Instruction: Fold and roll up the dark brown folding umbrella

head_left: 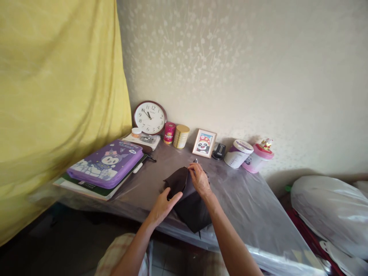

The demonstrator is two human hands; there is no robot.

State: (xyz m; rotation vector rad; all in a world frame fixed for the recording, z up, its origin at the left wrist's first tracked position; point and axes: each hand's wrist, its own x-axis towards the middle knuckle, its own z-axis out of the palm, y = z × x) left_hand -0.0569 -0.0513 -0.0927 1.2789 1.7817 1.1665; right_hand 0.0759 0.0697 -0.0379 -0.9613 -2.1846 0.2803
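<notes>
Black cloth (193, 212) between two hands at the table's near edge

From where I stood, the black cloth lay bunched on the plastic-covered table (247, 214), in front of the seated person and between both hands; its pointed lower corner came down to the table's near edge, with a thin dark strip hanging from it.

The right hand (200, 183) was over the cloth's far end, fingers bent downward, thumb and fingertips pinching its upper edge; the bulk of the cloth spread out below that pinch, toward the person, partly under the right wrist; a small greyish tip (195, 161) showed just beyond the knuckles.

The left hand (163, 209) was at the cloth's left side, thumb and forefinger spread apart, dark fabric showing in the gap; the other fingers were too hidden for me to make out.

Behind the hands stood a framed panda picture (204, 143), with a small black object (219, 151) just beside it; a white tub (238, 153) and a pink tub (257, 158) stood to the right; well off to the left, a purple case (107, 163) lay on a dark green folder (86, 186).
</notes>
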